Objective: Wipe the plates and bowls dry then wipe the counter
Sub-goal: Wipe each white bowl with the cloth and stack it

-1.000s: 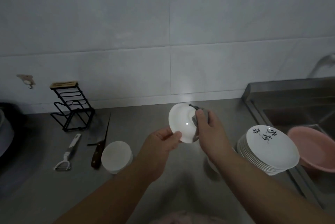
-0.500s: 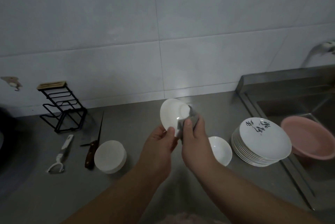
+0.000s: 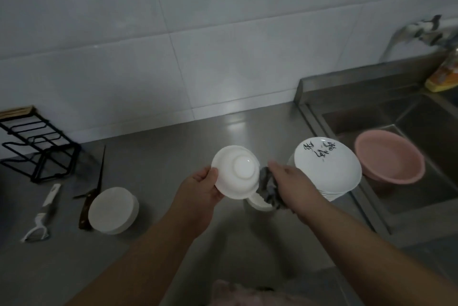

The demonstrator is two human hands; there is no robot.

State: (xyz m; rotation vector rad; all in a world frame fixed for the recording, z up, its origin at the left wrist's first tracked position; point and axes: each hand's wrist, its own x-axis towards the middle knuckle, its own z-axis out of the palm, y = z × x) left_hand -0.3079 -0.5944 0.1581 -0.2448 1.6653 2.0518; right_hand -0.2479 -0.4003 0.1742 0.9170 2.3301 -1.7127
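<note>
The person is in the drying part of the job, and a bowl [image 3: 235, 175] is being wiped. The left hand [image 3: 202, 188] grips the bowl by its rim, thumb on the edge, and holds it up over the table [image 3: 173, 157] with its bottom facing the camera. The right hand [image 3: 288, 185] is curled around a gray cloth [image 3: 269, 190], which touches the bowl's right side. So the outside of the bowl looks like the part being dried now.

Next, the right hand likely needs to rub the cloth around the rest of the bowl while the left hand turns it. Then the bowl should go down with the dry ones, maybe on the upside-down bowls [image 3: 112, 210] to the left of the left hand. A wet bowl is slippery, so the grip must stay firm.

Counting: one bowl is held. One more bowl [image 3: 257, 202] sits just under the right hand, mostly hidden. One pile of upside-down bowls sits to the left; how many are in it cannot be told. One stack of plates [image 3: 327, 170] stands just right of the right hand, with many plates, too close to count. There is one cloth. The table is not wiped yet.
</note>
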